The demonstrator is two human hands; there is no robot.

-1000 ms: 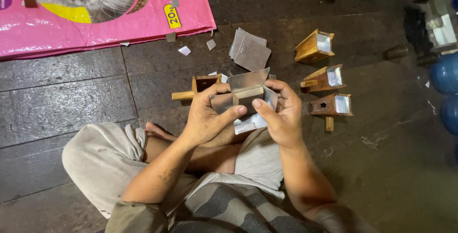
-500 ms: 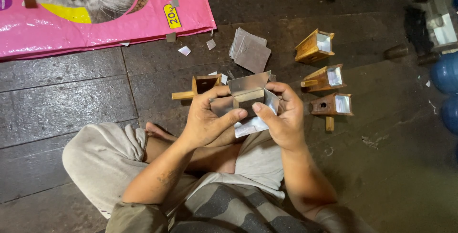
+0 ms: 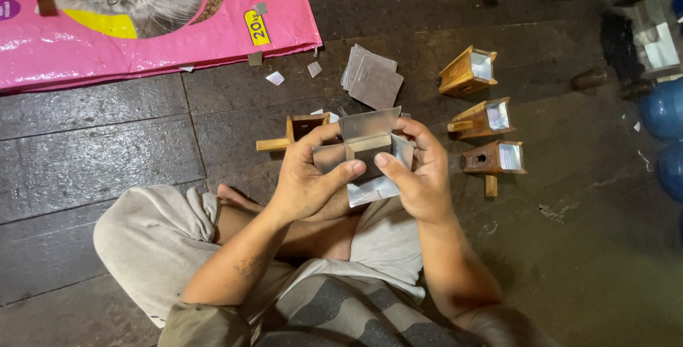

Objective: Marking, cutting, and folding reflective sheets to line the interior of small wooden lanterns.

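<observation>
I sit cross-legged on a dark plank floor. Both hands hold a small wooden box wrapped in a folded sheet of shiny metal foil (image 3: 366,149), raised above my lap. My left hand (image 3: 307,180) grips its left side with the thumb pressed on the front flap. My right hand (image 3: 420,176) grips the right side, thumb meeting the left thumb at the front. An open wooden box with a stick handle (image 3: 299,132) lies on the floor just behind my left hand.
Three finished foil-lined wooden boxes (image 3: 469,71) (image 3: 486,118) (image 3: 494,157) lie in a column to the right. A stack of grey foil sheets (image 3: 371,77) lies ahead. A pink pet-food sack (image 3: 142,13) lies spread at the top left. Blue containers (image 3: 662,109) stand at the right edge.
My thumbs have pressed the foil flaps closer onto the box's front. The box and hands stay in about the same place.
</observation>
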